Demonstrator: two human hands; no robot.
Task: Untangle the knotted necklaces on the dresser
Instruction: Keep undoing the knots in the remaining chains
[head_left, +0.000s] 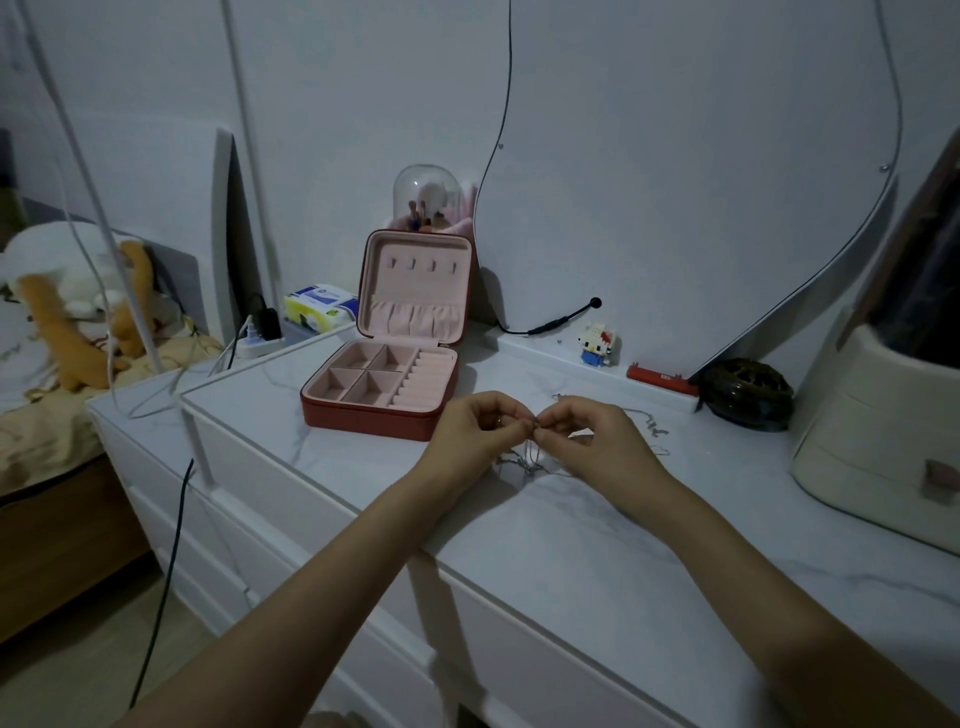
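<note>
A tangle of thin silver necklaces (530, 460) hangs from my fingertips down to the white marble dresser top (545, 545). My left hand (475, 428) and my right hand (592, 436) meet fingertip to fingertip just above the surface, each pinching the chains at the knot. More chain (649, 426) trails on the dresser behind my right hand. Fine detail of the knot is too small to make out.
An open red jewellery box (387, 374) with pink lining stands behind my left hand. A dark round holder (745, 392), a red tube (660, 379) and a small figure (597, 343) sit at the back right. A cream drawer organiser (878, 436) stands far right.
</note>
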